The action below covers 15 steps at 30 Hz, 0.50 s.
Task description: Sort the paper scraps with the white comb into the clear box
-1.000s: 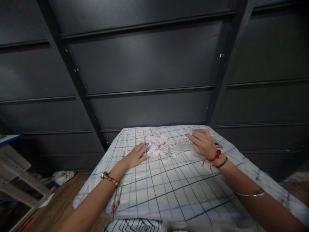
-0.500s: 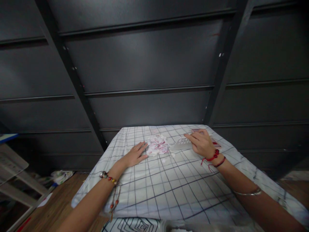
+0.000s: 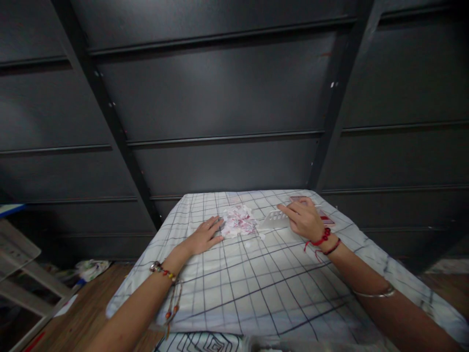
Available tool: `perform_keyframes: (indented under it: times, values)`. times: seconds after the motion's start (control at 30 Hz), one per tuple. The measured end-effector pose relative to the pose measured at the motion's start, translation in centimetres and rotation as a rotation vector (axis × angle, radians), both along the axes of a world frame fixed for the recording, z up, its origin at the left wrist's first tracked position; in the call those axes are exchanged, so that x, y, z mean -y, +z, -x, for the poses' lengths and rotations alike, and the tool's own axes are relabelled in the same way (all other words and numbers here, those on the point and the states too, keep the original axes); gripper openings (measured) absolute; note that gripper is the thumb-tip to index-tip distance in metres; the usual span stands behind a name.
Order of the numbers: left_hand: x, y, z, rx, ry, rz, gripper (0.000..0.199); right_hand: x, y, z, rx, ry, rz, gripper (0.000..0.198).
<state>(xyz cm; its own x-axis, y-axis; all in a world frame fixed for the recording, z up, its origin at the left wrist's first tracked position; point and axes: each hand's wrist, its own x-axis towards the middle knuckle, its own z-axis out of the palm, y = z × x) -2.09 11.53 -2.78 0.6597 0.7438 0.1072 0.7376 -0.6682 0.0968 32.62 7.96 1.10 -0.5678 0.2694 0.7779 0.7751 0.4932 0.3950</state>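
A loose heap of torn white and pink paper scraps (image 3: 240, 221) lies on the checked cloth (image 3: 234, 278). My left hand (image 3: 205, 235) rests flat at the heap's left side, fingers spread, its fingertips at the outermost scraps. On the other side, my right hand (image 3: 305, 219) grips a white plastic dustpan-like piece with holes (image 3: 273, 218), tilted, with its thin edge down on the cloth by the heap. My fingers hide much of that piece. Just beyond my right hand lies a flat red and pink item (image 3: 326, 218), partly covered.
Behind the cloth-covered table rises a dark panelled wall (image 3: 227, 93). A clear plastic container (image 3: 264, 343) sits at the near edge, cut off by the frame. On the left are a pale stand (image 3: 22, 259) and a white crumpled bag (image 3: 91, 269) on the wooden floor.
The white piece and my right hand have shifted very slightly to the left. My left hand stays by the scraps, and the heap looks nearly the same.
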Motion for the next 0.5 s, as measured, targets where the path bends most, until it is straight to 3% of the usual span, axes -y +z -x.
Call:
perform_keyframes:
  times: [0.5]
  values:
    - [-0.08,-0.11,0.06,0.021,-0.013,0.0,0.06,0.3,0.44,-0.1,-0.015,0.027,-0.044,0.038]
